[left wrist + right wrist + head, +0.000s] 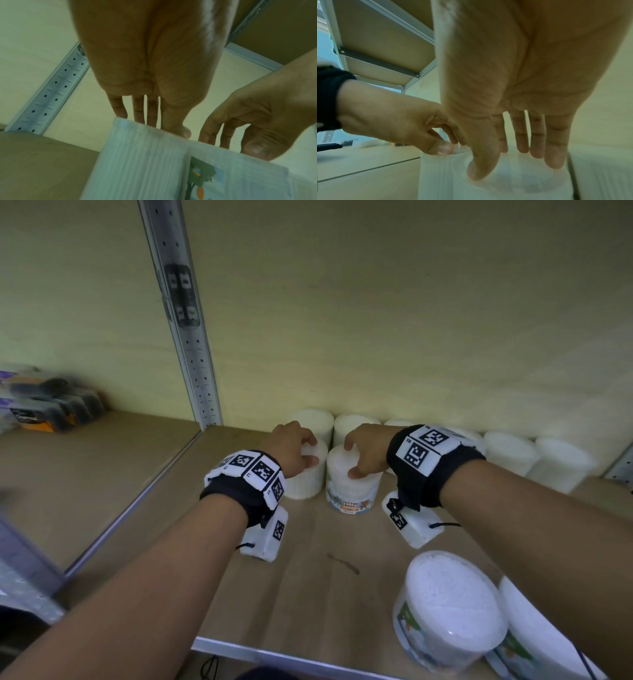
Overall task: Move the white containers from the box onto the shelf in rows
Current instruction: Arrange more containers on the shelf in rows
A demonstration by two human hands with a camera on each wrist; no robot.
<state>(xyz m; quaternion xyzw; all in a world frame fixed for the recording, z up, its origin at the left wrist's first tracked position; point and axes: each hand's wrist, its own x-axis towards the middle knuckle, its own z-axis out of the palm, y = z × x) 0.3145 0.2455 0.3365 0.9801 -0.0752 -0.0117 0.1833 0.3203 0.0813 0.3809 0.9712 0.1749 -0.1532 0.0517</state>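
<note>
Two white containers stand upright and side by side on the wooden shelf (308, 570), their long axes vertical and their round lids facing up, just in front of the back row of white containers (507, 451) that lines the far wall. The left hand (291, 450) grasps the left container (306, 477) from above, fingers curled over its lid and thumb on the near rim. The right hand (364, 453) grasps the right container (352, 486) the same way, fingertips spread on the lid and thumb on its near edge; this one shows a "COTTON BUDS" label turned toward the near side. The two held containers sit very close together, touching or nearly so; which cannot be told. In the right wrist view the right hand's fingers (554, 148) rest on the lid, thumb on the rim. In the left wrist view the left hand's fingers (150, 112) reach over the top edge of its container. At the near right of the shelf two larger white tubs (448, 607) stand with coloured labels. A perforated metal upright (191, 337) rises at the left, and beyond it dark packaged goods (51, 405) lie on the neighbouring shelf.
</note>
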